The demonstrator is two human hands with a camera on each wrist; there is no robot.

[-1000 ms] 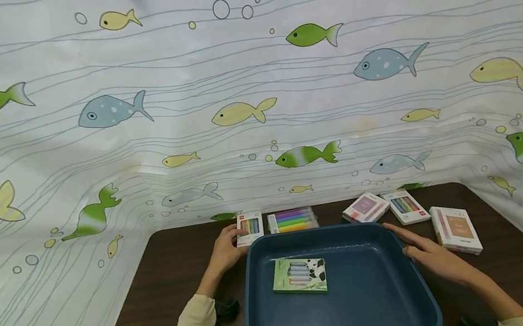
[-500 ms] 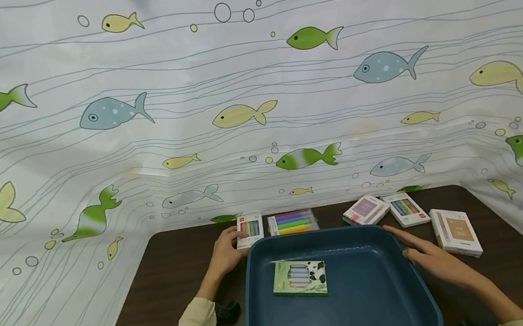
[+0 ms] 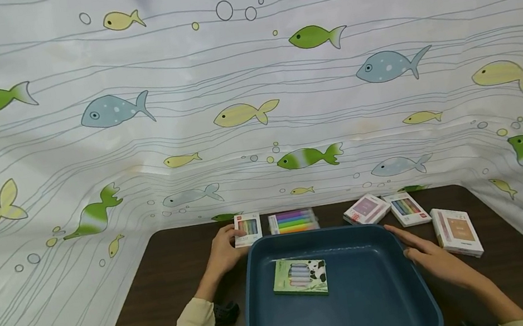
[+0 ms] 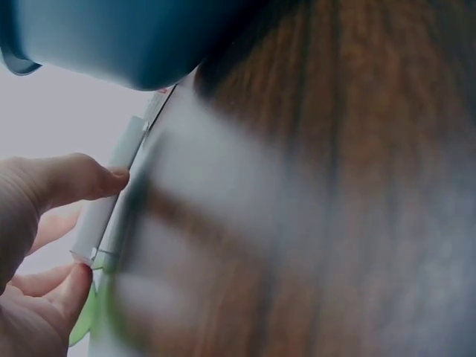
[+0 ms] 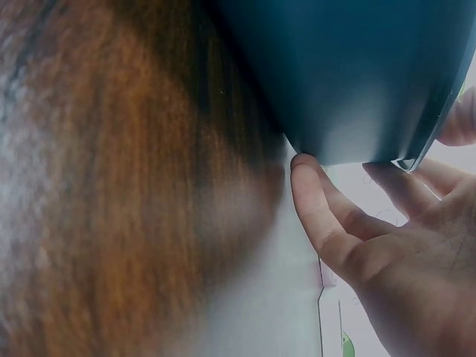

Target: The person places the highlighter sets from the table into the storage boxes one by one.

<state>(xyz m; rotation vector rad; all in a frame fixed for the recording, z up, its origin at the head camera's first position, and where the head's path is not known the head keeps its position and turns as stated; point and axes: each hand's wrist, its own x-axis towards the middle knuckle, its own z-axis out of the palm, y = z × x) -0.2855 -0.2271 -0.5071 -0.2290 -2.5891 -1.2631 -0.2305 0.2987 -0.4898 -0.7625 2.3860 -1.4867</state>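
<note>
At the table's back left, my left hand (image 3: 224, 251) pinches a slim white box of coloured sticks (image 3: 251, 228), perhaps crayons. In the left wrist view, the thumb (image 4: 97, 178) and fingers hold this white box (image 4: 111, 197) by its sides, tilted in that view. A dark blue tray (image 3: 346, 319) stands in front of me with a green panda-print box of markers (image 3: 300, 277) lying inside. My right hand (image 3: 436, 261) grips the tray's back right corner. In the right wrist view, its fingertips (image 5: 305, 167) touch the outer wall, with the thumb over the rim.
Behind the tray lies a clear case of coloured markers (image 3: 293, 221). To the back right are a white and pink box (image 3: 367, 209), another white box of coloured sticks (image 3: 406, 209) and a white box with a brown panel (image 3: 456, 231). A fish-print sheet (image 3: 250, 86) hangs behind the table.
My left hand and the white box have shifted slightly left, away from the marker case. The right hand and the tray stay where they were.
</note>
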